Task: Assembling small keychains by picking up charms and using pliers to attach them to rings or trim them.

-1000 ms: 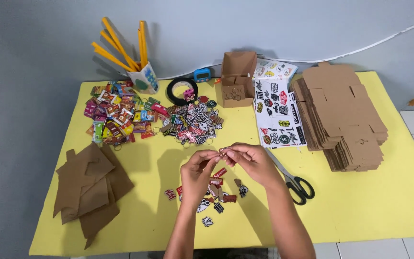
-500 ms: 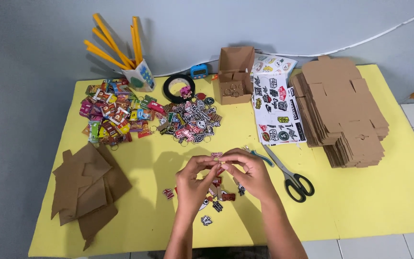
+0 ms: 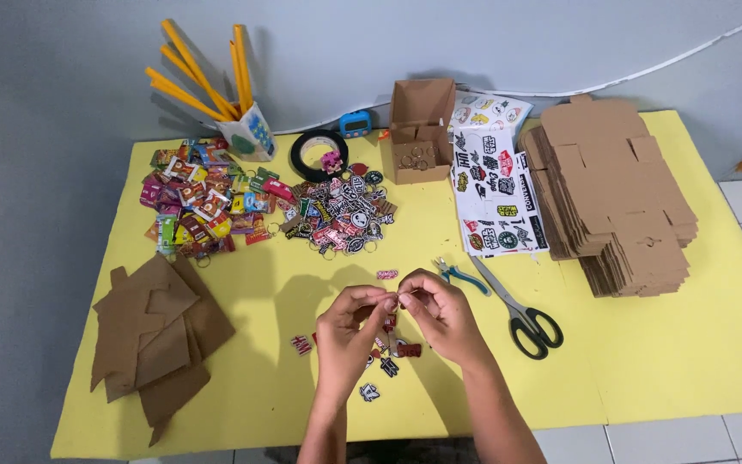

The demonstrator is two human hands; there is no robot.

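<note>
My left hand (image 3: 349,331) and my right hand (image 3: 444,314) meet above the yellow table (image 3: 672,361), fingertips pinched together on a small keychain piece (image 3: 396,298) that is mostly hidden. Below and between the hands lie several small loose charms (image 3: 388,365). One more small charm (image 3: 386,274) lies just beyond the hands. A pile of finished keychains (image 3: 341,219) sits further back at centre.
Black-handled scissors (image 3: 521,314) and small pliers (image 3: 457,273) lie right of my hands. Flat cardboard stacks sit at left (image 3: 152,331) and right (image 3: 620,193). Sticker sheets (image 3: 495,193), an open small box (image 3: 421,129), a tape roll (image 3: 319,155), colourful packets (image 3: 195,202) and a cup of yellow sticks (image 3: 246,129) stand at the back.
My hands stay pinched together on the small piece with only slight finger shifts. The view has tilted a little, so the table contents sit differently in frame.
</note>
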